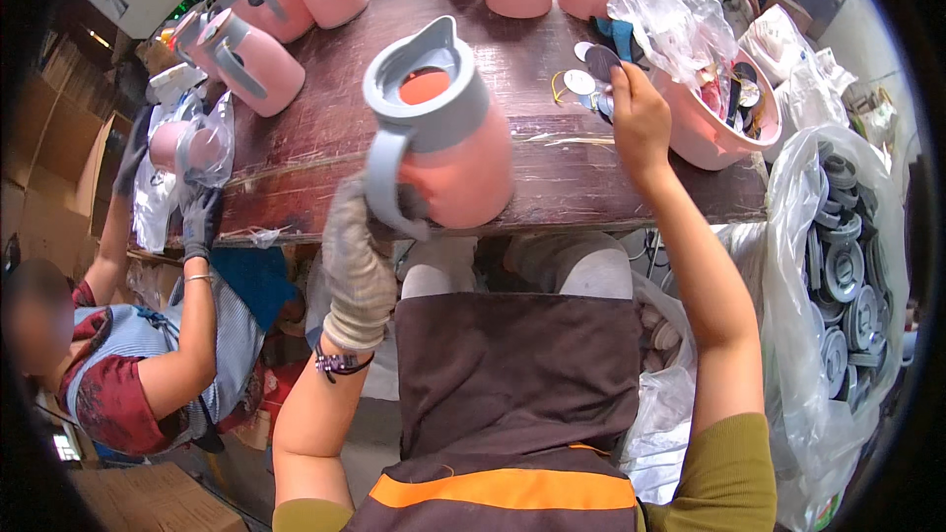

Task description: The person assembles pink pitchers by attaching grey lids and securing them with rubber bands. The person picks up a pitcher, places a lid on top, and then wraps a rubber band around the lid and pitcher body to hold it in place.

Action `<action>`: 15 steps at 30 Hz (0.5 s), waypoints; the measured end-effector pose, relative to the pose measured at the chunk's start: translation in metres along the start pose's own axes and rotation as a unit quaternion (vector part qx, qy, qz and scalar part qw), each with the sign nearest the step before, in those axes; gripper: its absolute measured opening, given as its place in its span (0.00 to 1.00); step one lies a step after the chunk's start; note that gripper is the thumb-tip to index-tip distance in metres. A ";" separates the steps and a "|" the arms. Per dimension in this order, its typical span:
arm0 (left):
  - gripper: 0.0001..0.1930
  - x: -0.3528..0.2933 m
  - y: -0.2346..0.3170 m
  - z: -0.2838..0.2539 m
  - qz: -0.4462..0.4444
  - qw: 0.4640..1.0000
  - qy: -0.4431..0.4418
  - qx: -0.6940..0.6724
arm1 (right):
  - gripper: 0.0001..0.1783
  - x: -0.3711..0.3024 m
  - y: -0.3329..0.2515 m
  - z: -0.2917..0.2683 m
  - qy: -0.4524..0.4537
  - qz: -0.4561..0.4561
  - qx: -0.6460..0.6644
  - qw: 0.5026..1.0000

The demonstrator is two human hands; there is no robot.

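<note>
the gloved left hand (357,266) grips the grey handle of a pink thermos jug (439,128), fingers wrapped tight, tipping it at the near edge of the dark wooden table (325,128) so its open grey collar faces up. the bare right hand (639,118) pinches a dark round disc (601,61) between fingertips, just beside the pink tub (709,133) of parts. the jug body is smooth, lidless
</note>
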State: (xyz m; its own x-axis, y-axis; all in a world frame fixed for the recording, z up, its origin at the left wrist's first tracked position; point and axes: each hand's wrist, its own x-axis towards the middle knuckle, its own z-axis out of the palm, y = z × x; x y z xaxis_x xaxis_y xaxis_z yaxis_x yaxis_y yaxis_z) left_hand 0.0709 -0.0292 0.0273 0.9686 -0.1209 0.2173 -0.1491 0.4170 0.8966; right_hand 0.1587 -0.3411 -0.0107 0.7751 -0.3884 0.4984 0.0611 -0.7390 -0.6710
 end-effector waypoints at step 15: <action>0.19 0.008 0.000 0.009 -0.041 0.945 -0.177 0.271 | 0.13 -0.118 -0.100 -0.015 -0.281 0.179 0.577 0.745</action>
State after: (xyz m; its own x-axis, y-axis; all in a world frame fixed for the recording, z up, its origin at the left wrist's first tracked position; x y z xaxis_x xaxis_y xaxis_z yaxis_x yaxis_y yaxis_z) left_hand 0.0767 -0.0383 0.0321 0.8687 -0.4657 0.1689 -0.2501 -0.1178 0.9610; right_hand 0.0520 -0.2292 0.0060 0.9930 0.0852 0.0824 0.0357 0.4488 -0.8929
